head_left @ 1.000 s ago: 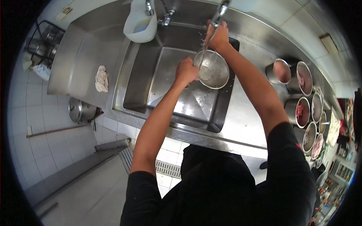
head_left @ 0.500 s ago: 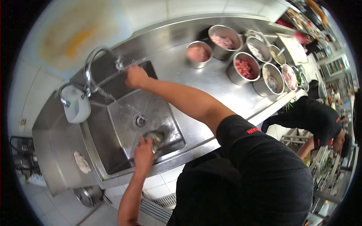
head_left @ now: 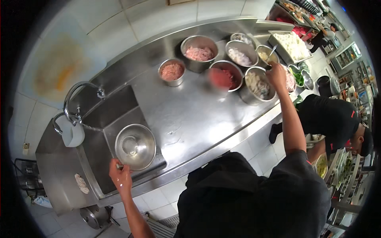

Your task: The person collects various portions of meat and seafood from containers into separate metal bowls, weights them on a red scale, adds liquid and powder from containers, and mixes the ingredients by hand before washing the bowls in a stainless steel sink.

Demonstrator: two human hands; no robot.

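My left hand (head_left: 121, 177) grips the near rim of a round steel bowl (head_left: 146, 144), tilted over the sink (head_left: 104, 168). A little clear liquid seems to lie in the bowl. Far to the right, my right hand (head_left: 277, 76) is at the pots, its fingers curled by the rims of a steel pot of pale, greyish pieces (head_left: 258, 85) and a smaller pot (head_left: 262, 51) with a spoon (head_left: 272, 50) in it. What the fingertips hold, if anything, is hidden.
A curved tap (head_left: 70, 95) and a white jug-like container (head_left: 73, 135) stand at the sink's left. Steel pots of minced meat (head_left: 172, 72), pink meat (head_left: 199, 53) and red meat (head_left: 226, 78) line the counter. A cloth-like scrap (head_left: 81, 183) lies left. A co-worker (head_left: 329, 119) bends at right.
My right hand has swung from beside the tap to the pots at right. My left hand has raised the bowl up from the sink's bottom. The view has shifted to the right.
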